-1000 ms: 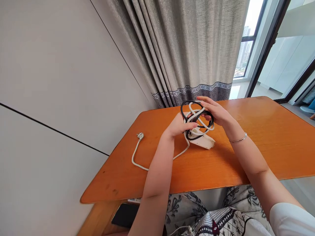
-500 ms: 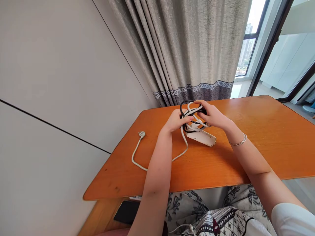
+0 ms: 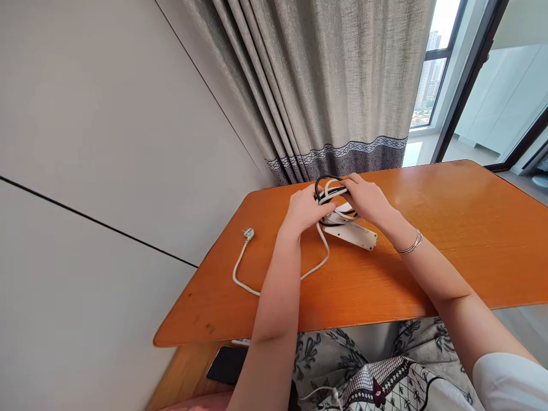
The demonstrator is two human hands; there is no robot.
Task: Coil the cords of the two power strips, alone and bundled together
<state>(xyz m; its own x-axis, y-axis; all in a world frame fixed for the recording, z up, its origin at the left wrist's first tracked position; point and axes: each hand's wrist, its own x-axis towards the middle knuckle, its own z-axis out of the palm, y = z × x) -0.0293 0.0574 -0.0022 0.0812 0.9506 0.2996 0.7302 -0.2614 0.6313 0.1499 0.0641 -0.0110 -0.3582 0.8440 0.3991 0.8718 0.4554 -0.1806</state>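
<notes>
A tangled bundle of black and white cables (image 3: 333,194) is held between my two hands above the table. My left hand (image 3: 303,209) is closed round its left side, thumb laid across the loops. On the other side my right hand (image 3: 365,197) grips the loops, its fingertips partly hidden behind them. Just under the bundle lies a white power strip (image 3: 353,235), tilted and partly covered by cable. A white cord (image 3: 324,258) drops from the bundle, passes beneath my left forearm and ends in a white plug (image 3: 249,233) on the left of the table.
The orange-brown wooden table (image 3: 449,240) has rounded corners. A pale wall panel (image 3: 107,142) borders it on the left, and a grey curtain (image 3: 342,85) hangs behind. Below the table's left front edge lies a dark phone-like object (image 3: 226,365).
My right hand has turned and closed further over the loops, drawing them tighter. Both hands stay on the bundle. The camera view has shifted slightly.
</notes>
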